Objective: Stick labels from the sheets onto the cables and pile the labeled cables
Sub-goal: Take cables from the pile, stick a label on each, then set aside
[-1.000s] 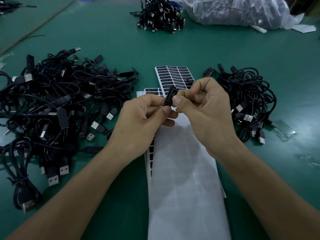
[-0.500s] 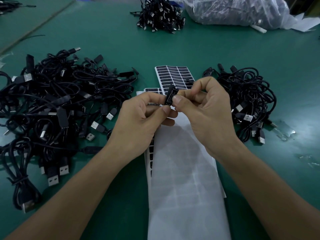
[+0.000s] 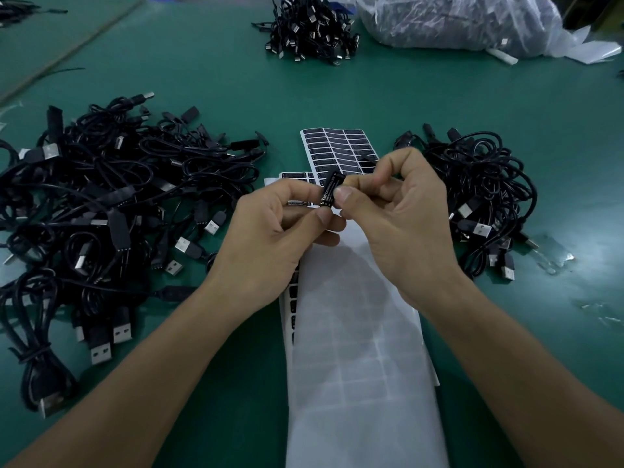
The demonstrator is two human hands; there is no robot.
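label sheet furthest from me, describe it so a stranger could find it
On the green table, find the gap between the big cable pile on the left and the smaller pile on the right. The label sheet lies there, beyond the left hand and right hand. Unlike the blank white sheet nearer the person, it shows rows of black labels.

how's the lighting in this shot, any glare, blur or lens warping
Head view: dim, bluish light overall; the left hand and right hand cast a soft shadow on the white backing sheet; bright sheen on the plastic bag; print on the label reads sharp; head view corners stretch the forearms, typical wide-angle.
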